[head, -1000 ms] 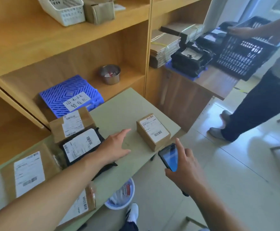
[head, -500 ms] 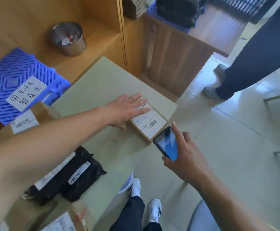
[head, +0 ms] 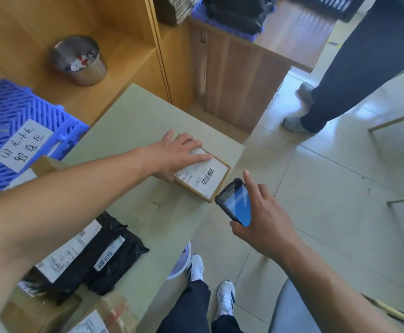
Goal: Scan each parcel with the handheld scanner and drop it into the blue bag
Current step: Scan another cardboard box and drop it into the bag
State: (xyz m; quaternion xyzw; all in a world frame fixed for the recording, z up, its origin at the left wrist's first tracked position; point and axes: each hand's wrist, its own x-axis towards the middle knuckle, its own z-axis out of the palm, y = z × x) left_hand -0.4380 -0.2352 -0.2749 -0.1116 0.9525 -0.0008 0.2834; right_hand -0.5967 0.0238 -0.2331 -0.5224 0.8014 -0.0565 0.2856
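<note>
Where left hand (head: 177,156) presses, brown parcel (head: 192,191), white barcoded label (head: 204,175); scanner (head: 236,203) beside

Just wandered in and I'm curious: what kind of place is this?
Probably a parcel sorting or pickup room: labelled parcels lie on the table, the right hand holds a handheld scanner, and wooden shelves carry a blue crate with a handwritten sign.

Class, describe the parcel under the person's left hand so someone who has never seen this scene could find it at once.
Find the pale green table beside the wooden shelves. At its far right corner lies a small brown box, the left hand resting on it, the scanner held beside it. Unlike the black mailer bags nearer the person, it is cardboard, white barcode label up.
</note>
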